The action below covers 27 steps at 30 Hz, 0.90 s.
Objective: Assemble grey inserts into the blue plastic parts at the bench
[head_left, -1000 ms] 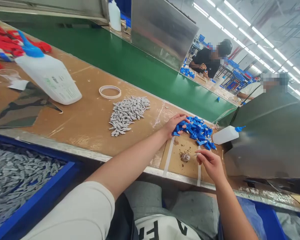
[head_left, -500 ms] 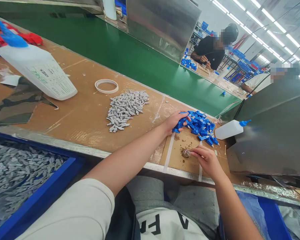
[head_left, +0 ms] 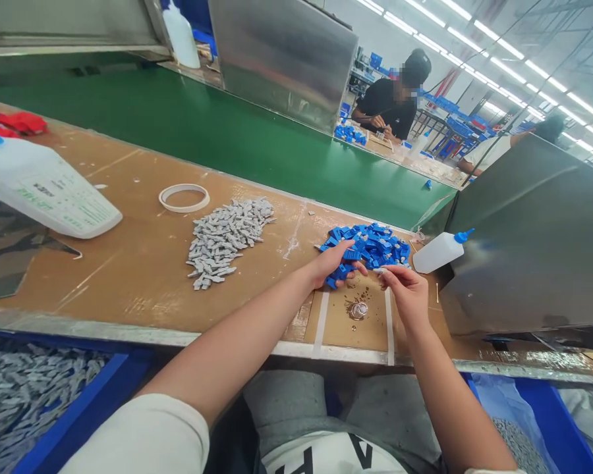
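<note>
A heap of small blue plastic parts point(head_left: 375, 245) lies on the brown bench top point(head_left: 143, 276). My left hand point(head_left: 333, 263) is closed on several blue parts at the heap's near left edge. My right hand point(head_left: 405, 289) is just right of it, fingers pinched together by the heap; what they hold is too small to name. A small shiny blob of glue point(head_left: 358, 310) sits on the cardboard patch just below both hands. A pile of grey plastic parts point(head_left: 225, 237) lies to the left.
A small white glue bottle with a blue cap point(head_left: 439, 250) lies right of the blue heap, against a metal housing point(head_left: 528, 243). A large white bottle point(head_left: 44, 194), a tape ring point(head_left: 184, 197) and a green conveyor belt point(head_left: 257, 138). Blue bins of grey parts point(head_left: 34, 395) below. Other people work beyond.
My right hand has lifted off the glue blob and moved up to the blue heap. My left hand has curled tighter on blue parts. The view has shifted right.
</note>
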Motion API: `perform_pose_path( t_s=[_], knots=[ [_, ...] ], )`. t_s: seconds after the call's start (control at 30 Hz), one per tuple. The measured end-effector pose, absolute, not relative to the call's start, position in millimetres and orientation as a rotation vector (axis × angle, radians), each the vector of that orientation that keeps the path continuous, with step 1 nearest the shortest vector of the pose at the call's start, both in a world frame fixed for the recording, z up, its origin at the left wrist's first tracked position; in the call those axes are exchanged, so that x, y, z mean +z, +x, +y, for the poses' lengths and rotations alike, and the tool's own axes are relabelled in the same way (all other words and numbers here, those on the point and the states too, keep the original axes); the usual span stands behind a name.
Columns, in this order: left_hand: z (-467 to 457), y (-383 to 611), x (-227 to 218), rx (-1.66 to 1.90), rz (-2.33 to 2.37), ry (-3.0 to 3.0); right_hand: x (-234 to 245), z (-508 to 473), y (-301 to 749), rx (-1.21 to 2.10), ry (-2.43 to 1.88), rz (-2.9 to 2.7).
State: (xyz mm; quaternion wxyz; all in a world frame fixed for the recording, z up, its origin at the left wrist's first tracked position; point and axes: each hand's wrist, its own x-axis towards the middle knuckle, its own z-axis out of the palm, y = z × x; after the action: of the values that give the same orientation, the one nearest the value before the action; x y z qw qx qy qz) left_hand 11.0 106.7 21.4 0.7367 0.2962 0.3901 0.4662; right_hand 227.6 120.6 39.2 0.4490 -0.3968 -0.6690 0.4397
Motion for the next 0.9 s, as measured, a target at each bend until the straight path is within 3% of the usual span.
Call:
perform_pose_path(
  t_s=[0.43,0.77,0.9],
  knots=[
    [104.9,16.2,22.4,1.001,0.964,0.636,28.1,138.2,200.0,0.841,-0.875,-1.904],
    [98.2,14.6,32.1,0.96,0.928,0.702,60.1,160.1,217.3,0.187,-0.795,-2.64],
    [105.3,4.8,33.4,1.341,0.925,0.604,63.2,142.4,214.6,0.2,-0.727,-2.701]
  ],
)
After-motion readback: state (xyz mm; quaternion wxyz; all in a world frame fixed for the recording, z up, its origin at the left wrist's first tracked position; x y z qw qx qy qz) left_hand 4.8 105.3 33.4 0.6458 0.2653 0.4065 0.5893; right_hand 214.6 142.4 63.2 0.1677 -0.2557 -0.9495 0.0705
